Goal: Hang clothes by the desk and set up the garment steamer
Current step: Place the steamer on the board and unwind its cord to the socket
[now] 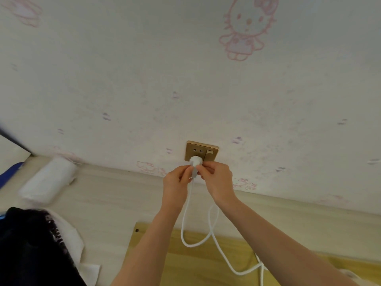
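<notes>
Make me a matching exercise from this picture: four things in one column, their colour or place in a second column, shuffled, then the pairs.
Things:
1. plug
2. wall socket
3. cord
4. dark garment

Descriptions:
A. gold plate on the wall
B. lower left corner of the view
C. pinched between the left hand and the right hand at the socket
D. white, looping down between the forearms

Pairs: 1-C, 2-A, 3-D, 4-B
</notes>
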A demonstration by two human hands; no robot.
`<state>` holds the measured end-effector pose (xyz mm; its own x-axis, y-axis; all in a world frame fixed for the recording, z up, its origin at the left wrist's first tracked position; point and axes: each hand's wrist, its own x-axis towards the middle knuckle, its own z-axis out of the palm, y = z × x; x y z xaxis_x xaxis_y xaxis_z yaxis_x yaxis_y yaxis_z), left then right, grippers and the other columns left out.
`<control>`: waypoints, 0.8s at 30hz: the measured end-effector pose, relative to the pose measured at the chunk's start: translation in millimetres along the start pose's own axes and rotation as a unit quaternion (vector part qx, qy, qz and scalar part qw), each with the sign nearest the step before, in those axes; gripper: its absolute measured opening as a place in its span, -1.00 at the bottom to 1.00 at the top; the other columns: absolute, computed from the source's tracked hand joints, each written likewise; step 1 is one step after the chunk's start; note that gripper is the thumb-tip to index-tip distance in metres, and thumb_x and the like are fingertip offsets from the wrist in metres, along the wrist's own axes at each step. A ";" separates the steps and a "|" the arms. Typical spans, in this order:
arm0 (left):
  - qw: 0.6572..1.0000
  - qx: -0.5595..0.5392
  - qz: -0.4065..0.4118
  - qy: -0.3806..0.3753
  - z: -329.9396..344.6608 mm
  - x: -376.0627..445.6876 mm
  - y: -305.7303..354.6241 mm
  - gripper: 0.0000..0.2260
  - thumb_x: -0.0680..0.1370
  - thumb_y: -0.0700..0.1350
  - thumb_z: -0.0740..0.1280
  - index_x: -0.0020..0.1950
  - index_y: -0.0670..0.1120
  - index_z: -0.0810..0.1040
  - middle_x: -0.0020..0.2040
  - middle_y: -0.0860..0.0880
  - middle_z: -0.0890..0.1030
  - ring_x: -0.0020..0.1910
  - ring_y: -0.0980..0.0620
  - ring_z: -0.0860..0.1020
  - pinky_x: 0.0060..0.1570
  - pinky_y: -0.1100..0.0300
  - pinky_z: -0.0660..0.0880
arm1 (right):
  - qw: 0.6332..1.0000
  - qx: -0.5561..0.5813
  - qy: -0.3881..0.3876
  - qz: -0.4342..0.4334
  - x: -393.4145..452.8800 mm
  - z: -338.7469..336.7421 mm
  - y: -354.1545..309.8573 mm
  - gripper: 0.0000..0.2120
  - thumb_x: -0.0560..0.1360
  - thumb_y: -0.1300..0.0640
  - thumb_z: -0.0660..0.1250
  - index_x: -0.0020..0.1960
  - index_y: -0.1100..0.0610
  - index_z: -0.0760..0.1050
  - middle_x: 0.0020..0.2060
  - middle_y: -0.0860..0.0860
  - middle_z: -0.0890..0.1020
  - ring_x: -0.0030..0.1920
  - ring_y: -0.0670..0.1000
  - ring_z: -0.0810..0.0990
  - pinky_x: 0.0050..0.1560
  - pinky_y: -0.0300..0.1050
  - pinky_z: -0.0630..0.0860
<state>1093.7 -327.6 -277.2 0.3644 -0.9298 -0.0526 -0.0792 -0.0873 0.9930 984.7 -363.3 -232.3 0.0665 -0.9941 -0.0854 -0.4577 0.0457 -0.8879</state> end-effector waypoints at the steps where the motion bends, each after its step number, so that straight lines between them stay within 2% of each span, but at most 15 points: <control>1: 1.000 -0.005 0.000 -0.001 0.3 -0.4 1.4 -0.83 0.60 -0.10 0.27 0.00 -0.03 0.67 -0.14 0.02 0.69 -0.09 0.03 0.64 0.02 -0.02 0.59 | 1.000 -0.003 -0.004 -0.007 -0.2 0.0 1.5 -0.89 0.47 0.12 0.38 -0.18 0.07 0.67 -0.31 -0.04 0.69 -0.21 -0.05 0.67 -0.06 -0.01 0.61; 6: 1.000 -0.025 -0.007 0.003 2.9 0.2 5.0 -0.83 0.61 -0.12 0.26 0.00 -0.02 0.66 -0.12 0.01 0.69 -0.08 0.07 0.64 0.01 0.08 0.60 | 0.996 -0.061 0.005 -0.057 1.5 1.5 4.2 -0.85 0.51 0.13 0.33 -0.15 0.11 0.66 -0.30 0.01 0.68 -0.20 0.02 0.65 -0.17 -0.20 0.52; 10: 1.000 -0.015 0.001 -0.006 1.7 5.1 2.5 -0.82 0.61 -0.12 0.25 -0.01 -0.04 0.66 -0.12 0.02 0.69 -0.07 0.05 0.64 0.01 0.07 0.59 | 0.998 -0.021 0.022 -0.048 4.3 1.7 5.0 -0.86 0.47 0.11 0.37 -0.20 0.10 0.67 -0.32 0.00 0.69 -0.24 0.04 0.67 -0.11 0.00 0.58; 15: 0.999 -0.025 -0.007 -0.022 0.1 6.7 2.6 -0.81 0.62 -0.14 0.24 0.05 -0.12 0.64 -0.08 -0.04 0.68 -0.05 0.06 0.65 0.03 0.06 0.60 | 0.999 -0.005 0.024 -0.042 1.3 0.1 6.2 -0.89 0.47 0.09 0.40 -0.16 0.10 0.67 -0.30 -0.05 0.70 -0.26 -0.15 0.68 -0.13 -0.34 0.53; 21: 1.000 0.017 0.002 -0.011 2.4 5.7 -1.9 -0.81 0.62 -0.05 0.23 0.00 -0.01 0.64 -0.12 0.04 0.68 -0.06 0.03 0.63 0.05 -0.05 0.57 | 0.999 -0.021 0.024 -0.041 3.2 -1.0 4.6 -0.88 0.47 0.08 0.40 -0.14 0.12 0.65 -0.29 -0.05 0.69 -0.29 -0.19 0.65 -0.23 -0.51 0.42; 24: 0.999 0.039 -0.009 -0.003 2.4 3.6 -0.2 -0.81 0.61 -0.03 0.23 -0.01 -0.02 0.63 -0.12 0.06 0.67 -0.06 0.08 0.62 0.06 -0.06 0.56 | 0.997 -0.062 0.015 -0.040 3.8 -3.0 4.0 -0.83 0.49 0.04 0.38 -0.07 0.14 0.63 -0.25 -0.02 0.69 -0.26 -0.16 0.63 -0.27 -0.54 0.38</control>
<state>1092.9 -331.8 -277.9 0.3612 -0.9298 -0.0713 -0.1442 -0.1313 0.9808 980.4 -367.2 -234.8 0.0815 -0.9967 -0.0006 -0.5576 -0.0451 -0.8289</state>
